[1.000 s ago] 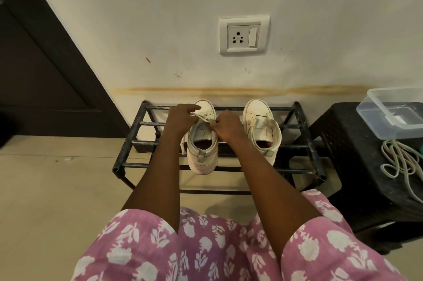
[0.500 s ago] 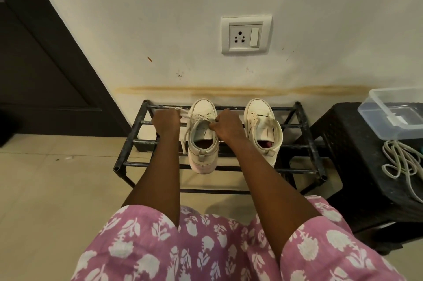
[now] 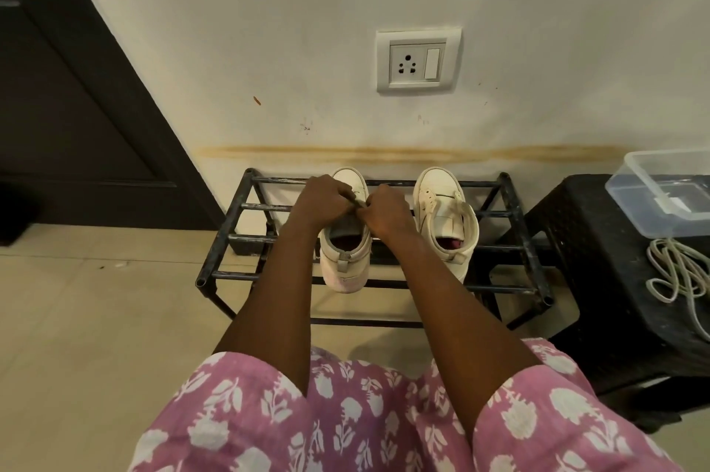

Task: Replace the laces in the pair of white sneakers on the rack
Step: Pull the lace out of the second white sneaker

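Two white sneakers stand on a black metal rack (image 3: pixel 226 241), toes toward the wall. Over the lacing of the left sneaker (image 3: pixel 345 264) my two hands meet. My left hand (image 3: pixel 322 202) and my right hand (image 3: pixel 386 212) both have their fingers curled and pinch the lace between them at the shoe's tongue. The lace itself is mostly hidden under my fingers. The right sneaker (image 3: pixel 445 225) stands untouched, its lace tied loosely over the tongue.
A black plastic stool (image 3: pixel 599 252) stands right of the rack, bearing a clear plastic box (image 3: pixel 661 195) and a coil of pale laces or cord (image 3: pixel 676 271). A dark door (image 3: pixel 77 106) is on the left. The wall has a socket (image 3: pixel 418 62).
My left hand had pulled the lace out to the left; it has come back in to meet my right hand over the left sneaker's tongue.
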